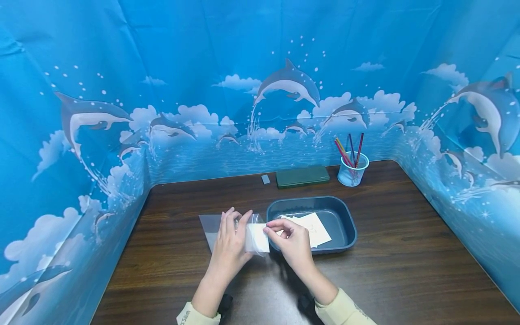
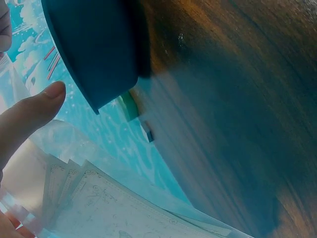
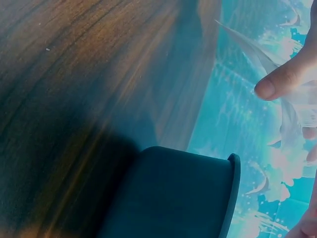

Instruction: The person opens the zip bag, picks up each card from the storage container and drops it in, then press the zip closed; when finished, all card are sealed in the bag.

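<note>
A clear plastic bag (image 1: 208, 222) is gripped by my left hand (image 1: 228, 246), its mouth facing right. Inside it, the left wrist view shows several printed paper cards (image 2: 106, 203) fanned in a stack. A white card (image 1: 260, 239) sticks partly out of the bag's mouth. My right hand (image 1: 295, 243) pinches this card near its upper right corner, thumb against index finger. Directly beyond that hand, a dark blue tray (image 1: 346, 221) holds more white cards (image 1: 318, 229), lying overlapped and partly covered by the hand.
A green pencil case (image 1: 302, 176) lies behind the tray, with a small grey eraser (image 1: 266, 179) to its left. At the back right stands a light blue mesh cup (image 1: 351, 176) of coloured pencils (image 1: 359, 146). A dolphin-print curtain (image 1: 183, 67) surrounds the wooden table (image 1: 162, 253).
</note>
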### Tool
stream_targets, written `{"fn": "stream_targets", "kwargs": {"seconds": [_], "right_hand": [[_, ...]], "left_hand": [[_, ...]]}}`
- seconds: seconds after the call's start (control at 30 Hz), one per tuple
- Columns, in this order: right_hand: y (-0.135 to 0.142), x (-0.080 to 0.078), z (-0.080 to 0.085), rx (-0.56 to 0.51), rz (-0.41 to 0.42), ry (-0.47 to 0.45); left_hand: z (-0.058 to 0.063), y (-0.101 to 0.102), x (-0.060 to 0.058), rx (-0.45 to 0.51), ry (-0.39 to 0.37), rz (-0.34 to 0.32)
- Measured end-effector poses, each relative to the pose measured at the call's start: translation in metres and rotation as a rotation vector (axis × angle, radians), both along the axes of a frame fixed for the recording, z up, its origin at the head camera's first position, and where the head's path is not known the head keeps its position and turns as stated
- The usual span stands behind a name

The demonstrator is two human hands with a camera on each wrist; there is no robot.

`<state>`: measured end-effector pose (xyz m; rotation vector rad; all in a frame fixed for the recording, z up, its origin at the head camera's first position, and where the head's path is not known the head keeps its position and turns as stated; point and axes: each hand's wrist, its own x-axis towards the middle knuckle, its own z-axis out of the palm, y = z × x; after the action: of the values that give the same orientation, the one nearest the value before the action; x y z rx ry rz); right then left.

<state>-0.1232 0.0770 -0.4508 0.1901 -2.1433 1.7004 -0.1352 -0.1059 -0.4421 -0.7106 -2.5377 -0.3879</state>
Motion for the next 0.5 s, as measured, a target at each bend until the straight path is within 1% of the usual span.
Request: {"fn": "stream_targets", "kwargs": {"seconds": [0.13, 0.27, 0.5], "right_hand": [[-0.0014, 0.0012, -0.0011, 0.009, 0.041, 0.006], [-0.0029, 0.0021, -0.0036, 0.029, 0.09, 0.034], [-0.0063, 0.0041, -0.0062, 0.066, 0.124, 0.044]], "left_hand": [[-0.0012, 0.0011, -0.0001, 0.003, 0.007, -0.007], [-0.0021, 0.0022, -0.0001, 0.004, 0.017, -0.017], [-0.0042, 0.0034, 0.0002, -0.002, 0.038, -0.028]]}}
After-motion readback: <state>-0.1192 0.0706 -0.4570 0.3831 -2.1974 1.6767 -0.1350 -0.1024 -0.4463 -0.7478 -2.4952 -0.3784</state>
